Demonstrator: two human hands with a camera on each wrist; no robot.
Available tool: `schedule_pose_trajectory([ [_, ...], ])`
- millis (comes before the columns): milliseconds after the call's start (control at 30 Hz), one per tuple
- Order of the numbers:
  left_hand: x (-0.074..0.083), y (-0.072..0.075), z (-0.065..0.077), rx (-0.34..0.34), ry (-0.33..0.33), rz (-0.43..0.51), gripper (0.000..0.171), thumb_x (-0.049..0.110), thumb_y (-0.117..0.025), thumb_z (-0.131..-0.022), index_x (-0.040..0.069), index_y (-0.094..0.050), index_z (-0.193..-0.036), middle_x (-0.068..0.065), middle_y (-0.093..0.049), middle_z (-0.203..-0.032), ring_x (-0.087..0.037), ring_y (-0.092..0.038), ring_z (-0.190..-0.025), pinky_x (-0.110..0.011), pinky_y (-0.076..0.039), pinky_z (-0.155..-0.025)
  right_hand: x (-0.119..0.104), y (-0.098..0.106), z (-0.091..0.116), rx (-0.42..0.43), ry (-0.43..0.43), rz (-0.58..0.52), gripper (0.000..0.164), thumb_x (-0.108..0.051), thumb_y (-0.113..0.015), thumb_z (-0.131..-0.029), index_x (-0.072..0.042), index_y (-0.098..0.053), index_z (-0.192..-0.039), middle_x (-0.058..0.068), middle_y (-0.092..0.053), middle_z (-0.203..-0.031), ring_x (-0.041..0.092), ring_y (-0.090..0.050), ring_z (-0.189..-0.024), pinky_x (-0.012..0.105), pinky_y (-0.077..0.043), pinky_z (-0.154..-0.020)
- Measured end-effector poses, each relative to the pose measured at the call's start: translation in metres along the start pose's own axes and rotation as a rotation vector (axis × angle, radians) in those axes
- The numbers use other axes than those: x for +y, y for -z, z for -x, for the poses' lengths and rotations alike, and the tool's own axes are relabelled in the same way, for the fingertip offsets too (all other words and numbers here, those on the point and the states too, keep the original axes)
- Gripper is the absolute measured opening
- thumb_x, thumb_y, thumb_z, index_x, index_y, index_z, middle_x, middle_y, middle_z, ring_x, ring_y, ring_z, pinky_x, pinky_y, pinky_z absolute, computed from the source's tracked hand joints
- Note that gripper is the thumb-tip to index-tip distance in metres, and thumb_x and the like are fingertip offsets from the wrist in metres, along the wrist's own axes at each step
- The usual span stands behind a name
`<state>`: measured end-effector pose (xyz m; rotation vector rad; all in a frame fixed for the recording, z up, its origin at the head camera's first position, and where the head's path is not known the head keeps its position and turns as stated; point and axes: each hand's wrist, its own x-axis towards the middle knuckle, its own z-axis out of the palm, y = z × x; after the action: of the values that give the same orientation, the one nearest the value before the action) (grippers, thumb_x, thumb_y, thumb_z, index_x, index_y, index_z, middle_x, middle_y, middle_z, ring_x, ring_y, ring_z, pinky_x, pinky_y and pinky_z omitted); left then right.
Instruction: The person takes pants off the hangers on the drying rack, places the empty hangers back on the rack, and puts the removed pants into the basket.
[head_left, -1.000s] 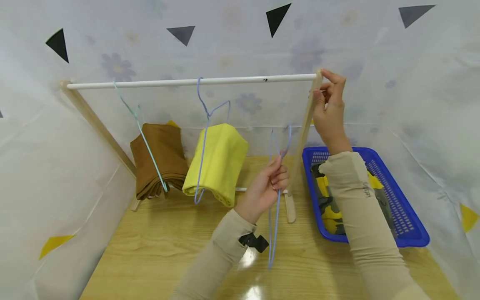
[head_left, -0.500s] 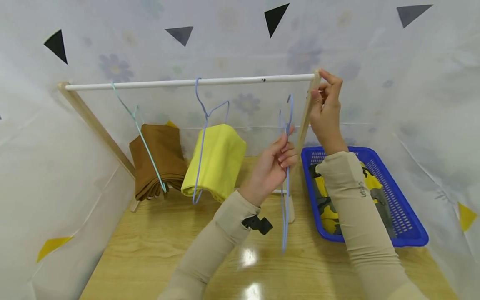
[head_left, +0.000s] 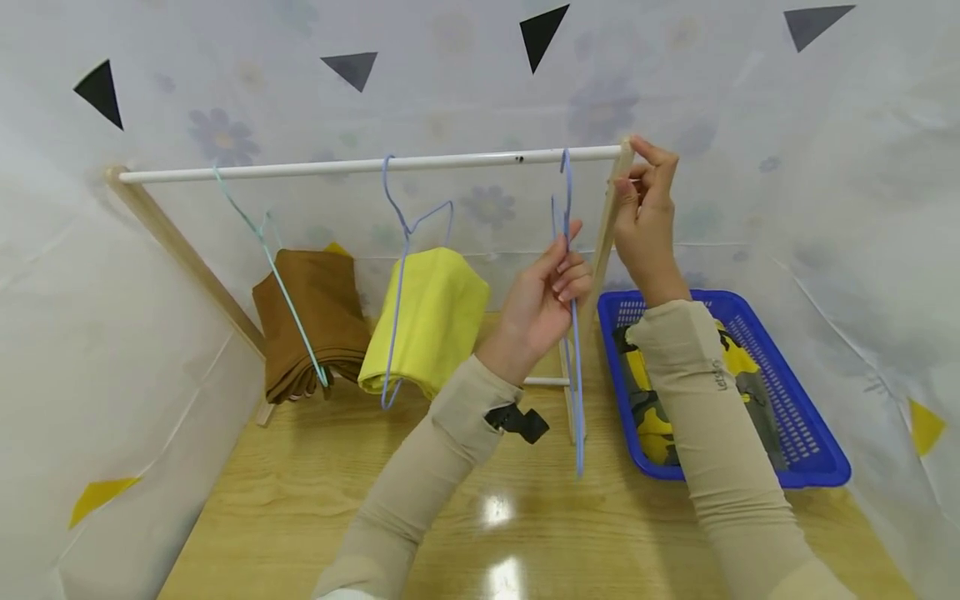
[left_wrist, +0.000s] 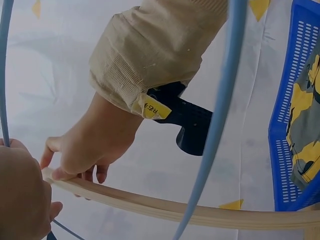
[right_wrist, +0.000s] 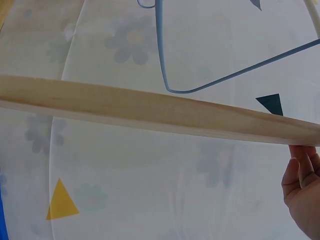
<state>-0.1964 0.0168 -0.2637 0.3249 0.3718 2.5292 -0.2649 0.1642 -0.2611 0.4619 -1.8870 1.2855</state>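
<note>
Blue hanger (head_left: 577,392) could drop if that hook (head_left: 569,179) isn't seated
Left hand (head_left: 542,304) pinching it, right hand (head_left: 651,229) curled round the wooden post (head_left: 606,225)

The left arm (head_left: 408,500) and right arm (head_left: 723,425) stretch forward, the left hand (head_left: 543,296) slanting inward with thumb and fingers curled in a pinch, the right hand (head_left: 651,229) raised higher, its thumb set opposite bent fingers.
</note>
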Motion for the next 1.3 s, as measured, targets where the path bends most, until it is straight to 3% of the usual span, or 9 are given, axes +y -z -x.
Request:
schedule_pose_trajectory([
  [567, 0.012, -0.002, -0.022, 0.048, -0.028, 0.023, 0.024, 0.018, -0.037, -0.096, 0.01, -0.046, -0.117, 0.003, -0.029, -0.066, -0.006, -0.021, -0.047, -0.014, -0.022, -0.041, 0.0, -0.001, 0.002, -0.009, -0.004, -0.001, 0.038, -0.019, -0.034, -0.093, -0.023, -0.025, -0.13, 0.004, -0.048, -0.092, 0.015, -0.049, -0.082, 0.025, -0.04, -0.069],
  [800, 0.014, 0.001, -0.029, 0.037, -0.042, 0.021, 0.031, 0.017, -0.037, -0.095, 0.01, -0.038, -0.126, 0.003, -0.028, -0.066, -0.006, -0.022, -0.046, -0.015, -0.022, -0.041, 0.0, -0.001, 0.004, -0.007, 0.031, -0.008, 0.038, -0.017, -0.034, -0.094, -0.019, -0.026, -0.13, 0.01, -0.049, -0.094, 0.018, -0.048, -0.078, 0.024, -0.038, -0.064],
  [933, 0.015, 0.002, -0.031, 0.037, -0.042, 0.033, 0.023, 0.017, -0.037, -0.096, 0.009, -0.042, -0.116, 0.002, -0.028, -0.065, -0.006, -0.022, -0.046, -0.015, -0.022, -0.041, -0.001, -0.001, 0.005, -0.008, 0.026, 0.013, 0.038, -0.018, -0.034, -0.094, -0.022, -0.025, -0.13, 0.009, -0.049, -0.094, 0.018, -0.048, -0.078, 0.024, -0.038, -0.064],
  [1300, 0.015, 0.01, -0.038, 0.075, -0.038, 0.03, 0.018, 0.017, -0.036, -0.096, 0.008, -0.044, -0.11, 0.003, -0.027, -0.064, -0.006, -0.02, -0.046, -0.014, -0.021, -0.041, -0.002, -0.001, 0.005, -0.014, 0.025, 0.01, 0.038, -0.018, -0.034, -0.093, -0.023, -0.025, -0.13, 0.008, -0.049, -0.095, 0.017, -0.049, -0.08, 0.025, -0.039, -0.065],
])
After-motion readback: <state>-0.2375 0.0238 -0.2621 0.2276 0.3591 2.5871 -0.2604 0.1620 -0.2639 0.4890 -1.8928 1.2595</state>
